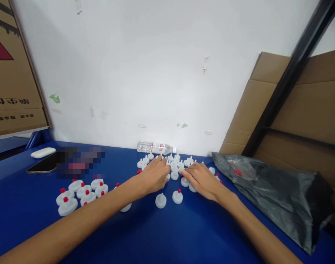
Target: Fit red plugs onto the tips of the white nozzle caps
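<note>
Both hands are over a cluster of white round plastic caps with narrow spouts [174,175] on the blue table. My left hand [155,174] reaches in from the left, its fingers curled down among the caps; what they grip, if anything, is hidden. Over the right side of the cluster, my right hand [202,179] is bent, thumb pointing left against a cap and fingertips out of sight. Nearer me stand a white cap with a bare spout [161,201] and a cap with a red tip [177,197]. Small red tips [139,172] lie left of my left hand.
Several red-tipped caps [67,206] stand at left, partly behind my left forearm. A clear plastic bottle [153,147] lies against the wall. A phone [43,164] and a white oval case [43,152] lie far left. A dark plastic bag [283,198] covers the right side, near cardboard [250,106].
</note>
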`<move>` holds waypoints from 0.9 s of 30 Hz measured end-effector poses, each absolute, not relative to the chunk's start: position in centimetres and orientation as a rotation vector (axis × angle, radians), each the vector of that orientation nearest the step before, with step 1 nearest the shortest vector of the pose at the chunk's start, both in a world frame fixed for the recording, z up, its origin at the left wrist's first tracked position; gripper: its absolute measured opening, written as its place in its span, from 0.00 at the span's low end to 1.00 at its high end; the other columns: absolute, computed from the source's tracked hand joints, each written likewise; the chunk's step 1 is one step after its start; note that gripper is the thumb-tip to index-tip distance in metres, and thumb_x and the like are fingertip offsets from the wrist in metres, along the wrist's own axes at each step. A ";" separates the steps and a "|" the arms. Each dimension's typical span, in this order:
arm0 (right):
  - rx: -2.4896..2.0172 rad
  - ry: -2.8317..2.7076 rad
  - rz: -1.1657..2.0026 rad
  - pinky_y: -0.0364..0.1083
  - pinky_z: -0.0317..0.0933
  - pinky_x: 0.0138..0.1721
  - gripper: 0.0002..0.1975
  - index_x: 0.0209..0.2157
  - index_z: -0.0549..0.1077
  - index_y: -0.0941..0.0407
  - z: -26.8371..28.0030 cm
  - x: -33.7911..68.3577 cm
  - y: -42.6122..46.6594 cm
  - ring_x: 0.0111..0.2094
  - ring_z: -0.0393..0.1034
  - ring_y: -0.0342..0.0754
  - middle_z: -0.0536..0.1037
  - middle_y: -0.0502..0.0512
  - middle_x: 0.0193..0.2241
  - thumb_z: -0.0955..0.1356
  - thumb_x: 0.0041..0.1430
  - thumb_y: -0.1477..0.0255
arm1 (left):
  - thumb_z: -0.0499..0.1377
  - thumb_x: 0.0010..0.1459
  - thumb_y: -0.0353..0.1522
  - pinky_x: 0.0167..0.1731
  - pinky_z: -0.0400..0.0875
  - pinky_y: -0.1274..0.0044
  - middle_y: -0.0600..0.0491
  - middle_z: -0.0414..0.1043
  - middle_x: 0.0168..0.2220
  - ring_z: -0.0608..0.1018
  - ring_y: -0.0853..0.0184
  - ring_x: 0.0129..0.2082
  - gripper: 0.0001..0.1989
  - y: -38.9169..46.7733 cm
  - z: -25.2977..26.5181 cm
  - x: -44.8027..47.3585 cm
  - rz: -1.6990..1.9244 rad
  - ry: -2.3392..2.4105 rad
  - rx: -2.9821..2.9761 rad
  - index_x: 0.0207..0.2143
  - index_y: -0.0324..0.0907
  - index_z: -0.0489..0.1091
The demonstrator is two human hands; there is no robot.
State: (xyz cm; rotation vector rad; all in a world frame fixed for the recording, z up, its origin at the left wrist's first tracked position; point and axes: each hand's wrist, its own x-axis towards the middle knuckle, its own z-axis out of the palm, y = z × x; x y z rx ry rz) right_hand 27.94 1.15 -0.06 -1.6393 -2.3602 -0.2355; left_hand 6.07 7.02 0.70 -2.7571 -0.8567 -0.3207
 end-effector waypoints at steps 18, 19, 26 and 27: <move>-1.535 -2.407 -0.128 0.49 0.56 0.42 0.27 0.31 0.76 0.55 0.3 27.6 0.7 0.36 0.70 0.51 0.78 0.55 0.29 0.52 0.73 0.61 | 0.54 0.64 0.28 0.42 0.71 0.67 0.44 0.68 0.49 0.73 0.57 0.44 0.14 5.6 1.5 3.5 -0.645 -0.879 -2.658 0.52 0.39 0.65; -1.540 -2.412 -0.119 0.49 0.56 0.42 0.26 0.32 0.76 0.55 0.4 27.5 0.7 0.36 0.71 0.51 0.79 0.55 0.29 0.53 0.73 0.61 | 0.53 0.64 0.28 0.40 0.72 0.68 0.44 0.67 0.51 0.74 0.59 0.41 0.14 5.6 1.5 3.3 -0.659 -0.908 -2.654 0.52 0.39 0.65; -1.595 -2.381 -0.047 0.49 0.58 0.44 0.08 0.38 0.78 0.51 0.7 27.3 0.3 0.38 0.72 0.52 0.80 0.53 0.33 0.66 0.64 0.66 | 0.50 0.64 0.26 0.34 0.73 0.72 0.43 0.64 0.52 0.75 0.64 0.36 0.14 6.0 0.9 3.2 -0.752 -0.915 -2.714 0.51 0.40 0.65; -1.594 -2.379 -0.027 0.48 0.58 0.44 0.08 0.39 0.78 0.51 0.7 27.2 0.2 0.38 0.72 0.52 0.80 0.53 0.33 0.66 0.63 0.68 | 0.50 0.63 0.26 0.35 0.73 0.72 0.43 0.64 0.51 0.74 0.63 0.38 0.14 6.0 0.7 3.2 -0.762 -0.905 -2.724 0.51 0.39 0.65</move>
